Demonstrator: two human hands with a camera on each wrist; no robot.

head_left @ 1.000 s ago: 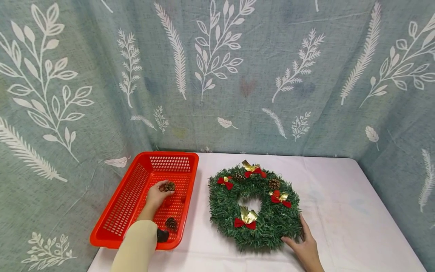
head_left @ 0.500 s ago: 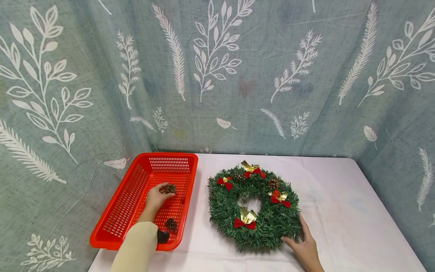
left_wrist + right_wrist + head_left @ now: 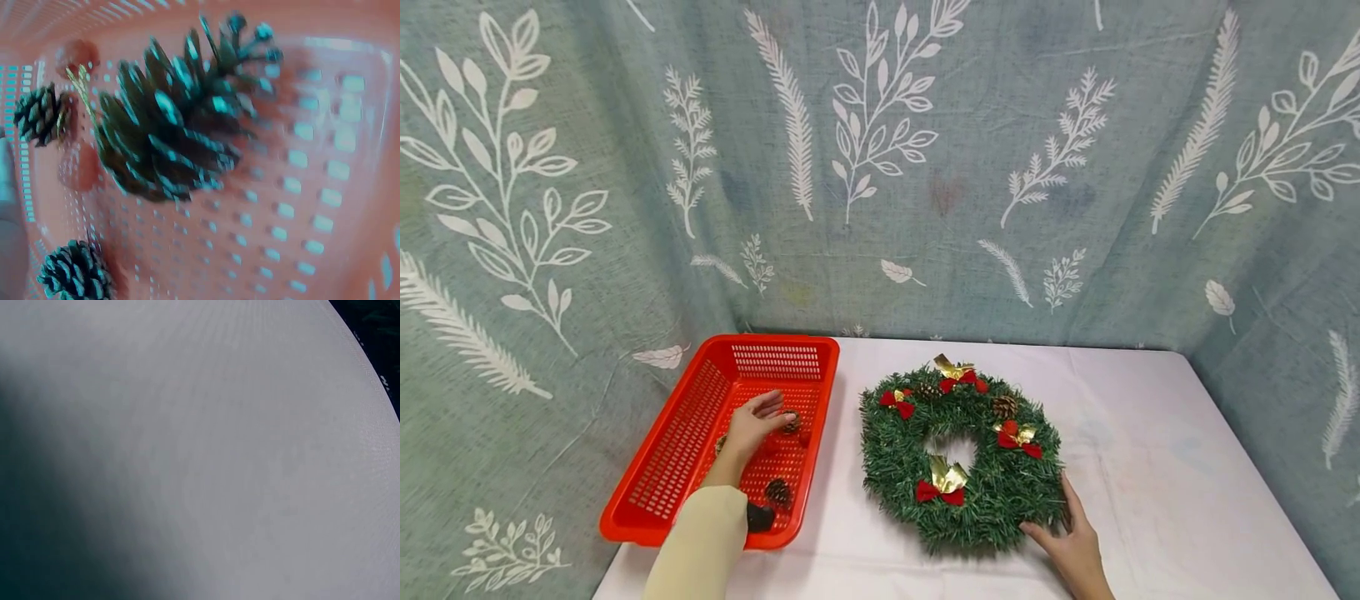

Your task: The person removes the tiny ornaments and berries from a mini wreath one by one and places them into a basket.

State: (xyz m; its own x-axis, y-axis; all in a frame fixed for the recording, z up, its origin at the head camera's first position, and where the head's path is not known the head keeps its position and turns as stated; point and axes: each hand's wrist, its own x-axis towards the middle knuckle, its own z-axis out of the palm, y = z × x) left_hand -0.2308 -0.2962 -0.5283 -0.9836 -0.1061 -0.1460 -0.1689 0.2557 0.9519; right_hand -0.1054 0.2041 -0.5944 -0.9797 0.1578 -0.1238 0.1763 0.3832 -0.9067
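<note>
Your left hand (image 3: 751,427) is spreading its fingers over a pine cone (image 3: 791,423) in the red basket (image 3: 679,433), while your right hand (image 3: 1072,542) is resting straight fingers against the wreath (image 3: 992,500).

Right wrist cam is showing almost nothing but the tabletop (image 3: 237,437): a pale grey-white covering with a faint fine weave, filling nearly the whole frame. A soft dark shadow is lying over the left edge and spreading into the lower left corner. A curved boundary is cutting across the top right corner; beyond it a dark patch (image 3: 381,337) is showing, probably dark foliage, but it's too blurred and small to confirm. No hand is showing in this view.
</note>
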